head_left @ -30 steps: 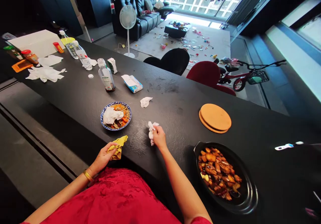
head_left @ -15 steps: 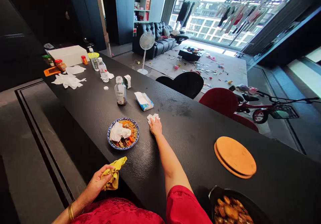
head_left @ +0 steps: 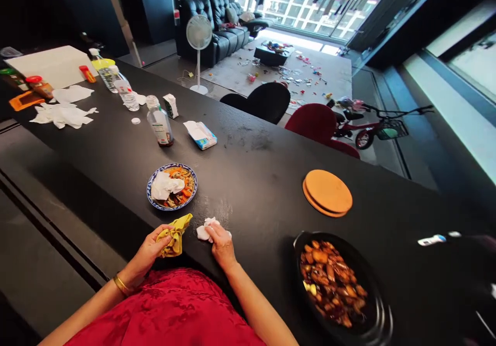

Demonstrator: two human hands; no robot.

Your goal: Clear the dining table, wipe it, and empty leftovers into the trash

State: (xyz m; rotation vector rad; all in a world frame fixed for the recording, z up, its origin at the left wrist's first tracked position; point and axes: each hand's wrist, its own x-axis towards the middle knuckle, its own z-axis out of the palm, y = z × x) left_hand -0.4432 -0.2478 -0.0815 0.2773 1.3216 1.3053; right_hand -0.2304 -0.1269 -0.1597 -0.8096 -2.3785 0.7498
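Observation:
My left hand point(head_left: 149, 248) grips a crumpled yellow cloth point(head_left: 174, 237) close to the near edge of the black tabletop point(head_left: 251, 170). My right hand point(head_left: 222, 245) rests on the table with a crumpled white tissue point(head_left: 206, 230) under and beside its fingers. Just beyond both hands stands a blue-rimmed plate of food point(head_left: 171, 186), with a used tissue point(head_left: 166, 186) lying on it. To the right sits a black dish of braised food point(head_left: 329, 284), apart from my right hand.
Farther along the table are a bottle point(head_left: 159, 121), a tissue pack point(head_left: 200, 135), a small carton point(head_left: 170, 106), and stacked round cork trivets point(head_left: 327, 192). Crumpled white paper point(head_left: 62, 115) lies at the far left. Black and red chairs point(head_left: 312, 124) stand beyond the table.
My right hand has come back toward the near edge, and the tissue that lay farther out is gone from there. The yellow cloth stays in my left hand. The view has shifted slightly.

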